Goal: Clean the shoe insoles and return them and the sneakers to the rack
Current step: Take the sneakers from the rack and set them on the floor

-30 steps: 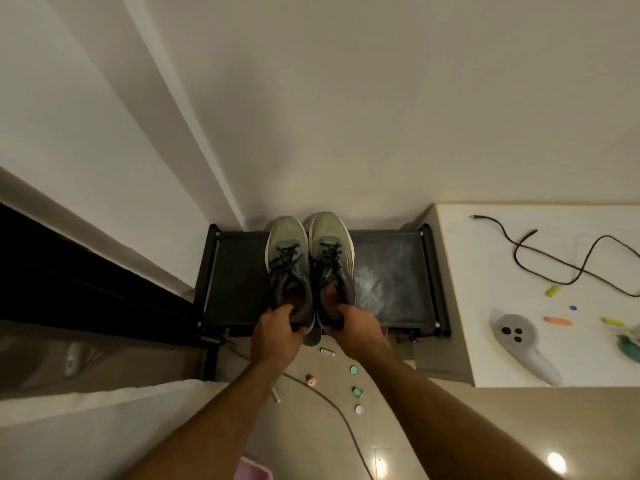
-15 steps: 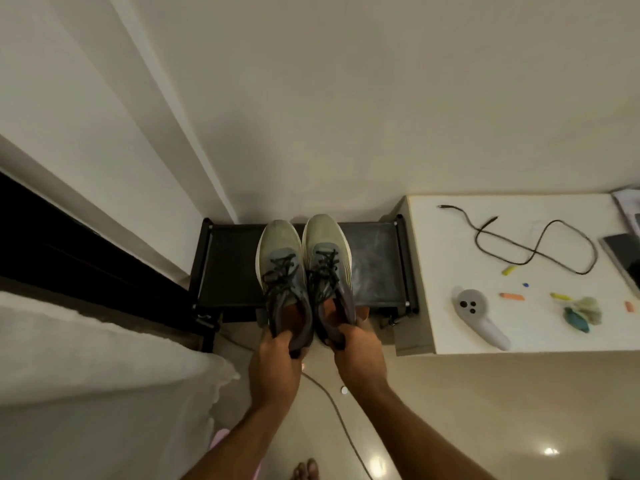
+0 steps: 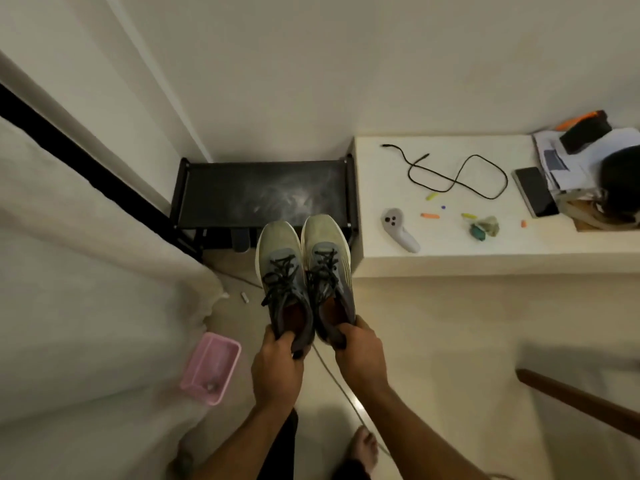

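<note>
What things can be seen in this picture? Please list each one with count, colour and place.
sneakers: 2, grey-green, held side by side in the air
rack: 1, black, against the wall
counter: 1, white, right of rack
cable: 1, black, on counter
controller: 1, grey, on counter
phone: 1, dark, on counter
tray: 1, pink, on floor by the white bedding
left hand: grips left sneaker's heel
right hand: grips right sneaker's heel
</note>
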